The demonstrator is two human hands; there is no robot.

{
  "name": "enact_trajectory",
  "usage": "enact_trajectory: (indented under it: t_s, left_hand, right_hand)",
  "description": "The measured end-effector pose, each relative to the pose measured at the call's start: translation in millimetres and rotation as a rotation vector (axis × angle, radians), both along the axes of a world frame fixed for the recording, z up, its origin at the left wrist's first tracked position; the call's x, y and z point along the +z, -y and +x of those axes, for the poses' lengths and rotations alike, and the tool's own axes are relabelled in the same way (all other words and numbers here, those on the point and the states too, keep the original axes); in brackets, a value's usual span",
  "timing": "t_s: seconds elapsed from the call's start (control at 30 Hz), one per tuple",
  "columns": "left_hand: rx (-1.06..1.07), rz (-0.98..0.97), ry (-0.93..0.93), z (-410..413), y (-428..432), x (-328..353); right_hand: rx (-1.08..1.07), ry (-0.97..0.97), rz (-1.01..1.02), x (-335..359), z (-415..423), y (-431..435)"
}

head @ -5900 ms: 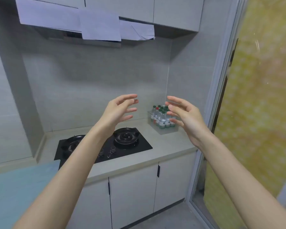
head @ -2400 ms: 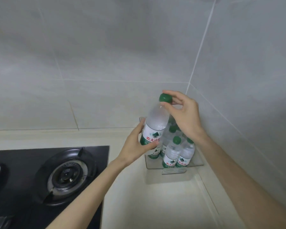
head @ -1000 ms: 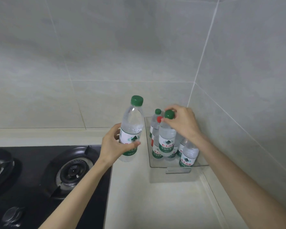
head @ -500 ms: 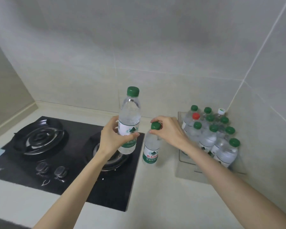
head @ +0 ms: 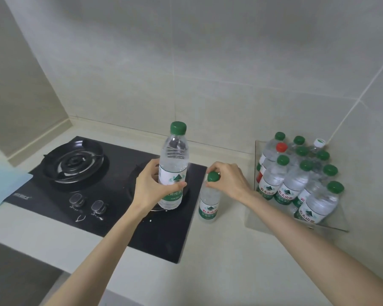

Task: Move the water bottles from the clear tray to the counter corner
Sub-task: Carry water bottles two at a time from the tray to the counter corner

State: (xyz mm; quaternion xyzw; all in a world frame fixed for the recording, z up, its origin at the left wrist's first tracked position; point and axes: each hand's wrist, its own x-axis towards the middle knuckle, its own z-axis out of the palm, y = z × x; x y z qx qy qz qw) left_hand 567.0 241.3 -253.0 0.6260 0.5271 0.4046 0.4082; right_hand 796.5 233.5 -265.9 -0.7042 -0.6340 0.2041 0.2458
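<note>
While both arms reach up from the bottom edge over the counter (head: 230,261), each hand carries one bottle. At centre frame the left hand (head: 150,188) wraps thumb and fingers round the label of the tall bottle (head: 175,155), which is upright and clear of the surface, over the right burner of the stove (head: 86,173). Just to its right the right hand (head: 230,182) pinches the green cap of the short bottle (head: 209,208) from above. That one is upright too, with its base at the counter beside the stove's edge, though I cannot tell whether it touches. Both long axes run vertical, so either can be set down straight. Farther right, the tray (head: 332,226) holds the other bottles (head: 296,180), packed upright against the wall corner. A free corner (head: 75,125) lies at the upper left of the frame, beyond the stove. If that is the goal, the left hand is nearer it, and its bottle must cross the burners.
</note>
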Motion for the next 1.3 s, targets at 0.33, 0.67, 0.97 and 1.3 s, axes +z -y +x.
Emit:
enact_trajectory:
  t_s: [0.33,0.67,0.97,1.3]
  left_hand:
    - [0.010,-0.019,-0.001,3,1,-6]
    - [0.024,-0.063,-0.013,-5,4,-18]
    - [0.035,-0.096,-0.015,-13,10,-22]
    - [0.100,-0.039,0.069,-19,25,3]
  right_hand:
    - [-0.045,-0.451,0.018,-43,13,30]
    - [-0.202,-0.626,-0.028,-92,-10,38]
    - [-0.267,-0.605,-0.008,-92,-17,25]
    - [-0.072,-0.527,0.095,-2,-19,32]
